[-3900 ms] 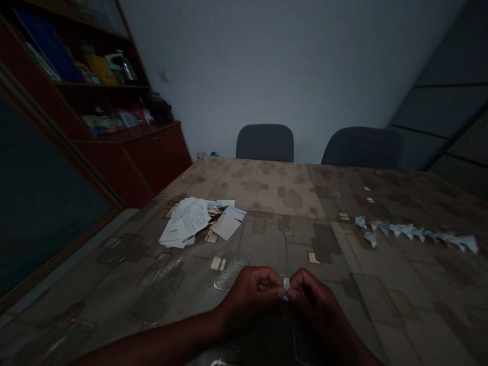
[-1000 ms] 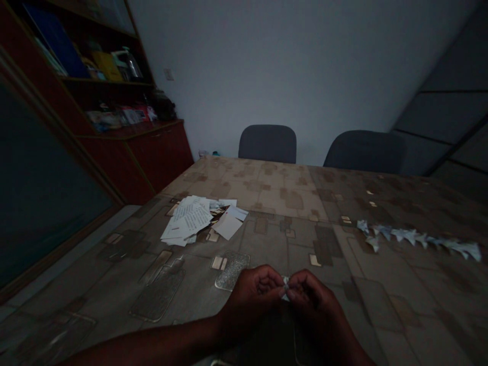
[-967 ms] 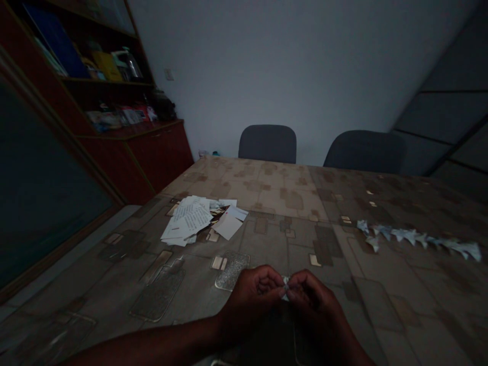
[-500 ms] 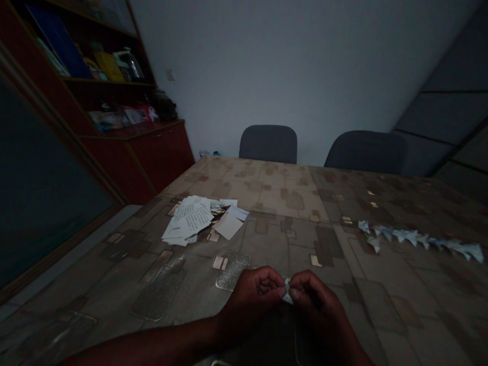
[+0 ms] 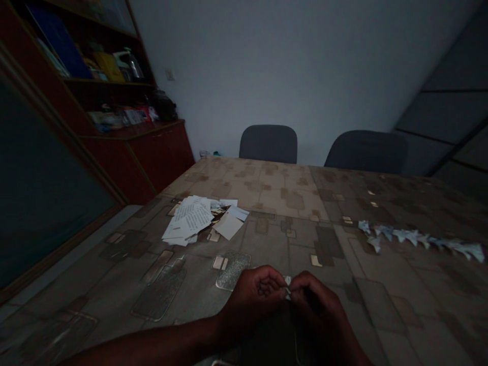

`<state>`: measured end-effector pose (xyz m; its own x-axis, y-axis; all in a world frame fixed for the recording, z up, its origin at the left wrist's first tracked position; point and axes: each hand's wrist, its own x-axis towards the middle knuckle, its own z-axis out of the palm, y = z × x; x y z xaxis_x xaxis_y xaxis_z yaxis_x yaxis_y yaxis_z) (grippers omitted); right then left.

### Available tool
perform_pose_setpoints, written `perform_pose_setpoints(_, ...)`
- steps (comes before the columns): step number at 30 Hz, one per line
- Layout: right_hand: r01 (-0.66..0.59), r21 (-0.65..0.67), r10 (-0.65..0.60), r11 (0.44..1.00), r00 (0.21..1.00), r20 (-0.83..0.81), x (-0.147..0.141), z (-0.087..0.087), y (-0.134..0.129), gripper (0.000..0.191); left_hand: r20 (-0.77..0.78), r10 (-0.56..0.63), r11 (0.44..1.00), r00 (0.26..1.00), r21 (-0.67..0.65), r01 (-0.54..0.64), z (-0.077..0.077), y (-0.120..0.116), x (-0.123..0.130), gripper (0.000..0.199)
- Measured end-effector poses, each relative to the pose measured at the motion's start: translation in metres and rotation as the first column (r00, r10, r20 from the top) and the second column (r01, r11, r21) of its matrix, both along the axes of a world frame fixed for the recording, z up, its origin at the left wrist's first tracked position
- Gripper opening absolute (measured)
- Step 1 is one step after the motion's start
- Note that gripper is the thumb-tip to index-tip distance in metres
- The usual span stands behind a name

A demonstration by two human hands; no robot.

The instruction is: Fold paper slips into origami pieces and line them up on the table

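Paper bit (image 5: 287,280) low in the frame's middle is pinched by left hand (image 5: 253,296) and right hand (image 5: 319,301), maybe because it's tiny.

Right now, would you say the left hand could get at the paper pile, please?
Probably yes: only patterned tablecloth shows between the left hand and the paper pile, though that hand pinches a small white piece together with the right hand.
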<state>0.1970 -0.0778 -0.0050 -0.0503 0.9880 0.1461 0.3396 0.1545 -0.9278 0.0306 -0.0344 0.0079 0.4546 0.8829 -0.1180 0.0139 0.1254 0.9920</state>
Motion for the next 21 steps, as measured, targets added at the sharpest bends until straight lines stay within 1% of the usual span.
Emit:
perform_pose_setpoints(2,0.011,-0.021,-0.012,1.000,0.999,-0.030,0.001,0.001,-0.001,0.017,-0.053,0.037,0.995,0.998,0.098,-0.032,0.003,-0.001,-0.001,0.005)
perform_pose_setpoints(3,0.010,-0.034,-0.012,0.999,0.999,-0.044,0.001,0.002,-0.001,0.016,-0.082,0.064,0.984,0.995,0.170,-0.049,0.003,-0.001,-0.002,0.002)
perform_pose_setpoints(5,0.007,-0.054,-0.010,0.999,0.998,-0.057,0.002,0.005,-0.002,0.015,-0.112,0.120,0.933,0.986,0.351,-0.074,0.003,-0.001,-0.004,0.008)
perform_pose_setpoints(7,0.004,-0.067,-0.008,0.998,0.998,-0.061,0.002,0.008,-0.002,0.016,-0.093,0.145,0.839,0.985,0.539,-0.073,0.000,0.000,-0.007,0.012)
perform_pose_setpoints(9,0.003,-0.088,-0.010,0.996,0.997,-0.078,0.002,0.012,-0.002,0.020,-0.054,0.125,0.711,0.991,0.701,-0.051,-0.002,0.003,-0.009,0.013)
perform_pose_setpoints(11,-0.008,-0.110,-0.003,0.994,0.995,-0.096,0.001,0.016,-0.002,0.026,-0.028,0.097,0.586,0.995,0.809,-0.034,-0.004,0.005,-0.011,0.013)
perform_pose_setpoints(13,-0.012,-0.126,0.000,0.992,0.995,-0.095,0.000,0.018,-0.002,0.030,-0.023,0.083,0.494,0.996,0.869,-0.021,-0.004,0.008,-0.012,0.013)
perform_pose_setpoints(15,-0.014,-0.147,0.002,0.989,0.996,-0.084,-0.001,0.019,-0.002,0.031,-0.033,0.084,0.441,0.996,0.898,-0.008,-0.004,0.009,-0.012,0.015)
perform_pose_setpoints(18,-0.002,-0.202,-0.016,0.979,0.996,-0.087,-0.002,0.017,-0.002,0.030,-0.069,0.099,0.412,0.993,0.911,0.022,-0.004,0.009,-0.012,0.022)
perform_pose_setpoints(21,0.004,-0.275,-0.038,0.961,0.992,-0.119,-0.003,0.016,-0.001,0.030,-0.103,0.150,0.397,0.983,0.917,0.035,-0.004,0.008,-0.010,0.028)
